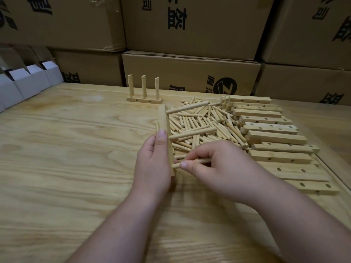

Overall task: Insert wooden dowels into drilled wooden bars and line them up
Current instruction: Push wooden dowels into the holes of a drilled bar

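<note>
Mid-bench, the left hand point(152, 160) grips a bar point(165, 130) on edge, two dowels already seated. The right hand point(214, 164) pinches a third dowel point(191, 163) at its near end. Loose dowels and bars crowd the right edge; bare wood lies left.

pale matt wood dowels point(199, 128), bars point(273, 137), grained table point(76, 149); brown cardboard boxes point(190, 76).

Soft, even overhead light, slightly dim and warm. Faint shadows under the forearms on the table point(57, 149). Mild sheen on the wood at left. Wide-angle bending toward the edges, cardboard boxes point(190, 25) leaning. Slight softness overall, near arms blurriest.
</note>
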`<move>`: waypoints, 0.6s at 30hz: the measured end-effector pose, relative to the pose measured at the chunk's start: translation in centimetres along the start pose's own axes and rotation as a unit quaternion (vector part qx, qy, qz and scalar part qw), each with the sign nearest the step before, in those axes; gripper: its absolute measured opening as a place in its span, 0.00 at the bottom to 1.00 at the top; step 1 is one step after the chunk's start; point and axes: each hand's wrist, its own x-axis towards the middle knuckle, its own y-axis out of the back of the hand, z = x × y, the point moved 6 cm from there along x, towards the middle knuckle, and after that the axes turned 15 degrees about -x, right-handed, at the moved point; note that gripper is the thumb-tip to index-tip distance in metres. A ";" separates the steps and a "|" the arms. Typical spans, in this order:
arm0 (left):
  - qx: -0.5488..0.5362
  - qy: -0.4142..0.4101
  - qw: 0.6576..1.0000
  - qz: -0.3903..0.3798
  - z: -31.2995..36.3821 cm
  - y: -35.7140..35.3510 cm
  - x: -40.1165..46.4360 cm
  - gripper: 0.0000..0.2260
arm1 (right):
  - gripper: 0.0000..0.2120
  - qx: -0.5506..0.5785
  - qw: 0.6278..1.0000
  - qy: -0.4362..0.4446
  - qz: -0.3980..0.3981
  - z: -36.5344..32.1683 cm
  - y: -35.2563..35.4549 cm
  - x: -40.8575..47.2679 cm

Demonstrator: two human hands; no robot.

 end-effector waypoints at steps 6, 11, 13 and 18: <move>-0.009 0.033 0.999 -0.004 -0.6 -0.3 0.1 0.18 | 0.09 -0.207 0.971 0.117 0.010 -2.0 0.0 -0.6; -0.015 0.017 1.000 -0.013 -0.3 -0.3 0.0 0.19 | 0.08 -0.158 0.978 0.133 0.010 -2.6 -1.2 -0.7; -0.014 0.006 1.000 -0.021 0.0 -0.5 -0.2 0.20 | 0.07 -0.132 0.983 0.129 -0.002 -2.2 -1.6 -0.5; -0.004 -0.033 0.999 -0.039 0.8 -0.8 -0.6 0.24 | 0.10 -0.022 0.995 0.070 -0.062 -0.8 -2.5 -0.1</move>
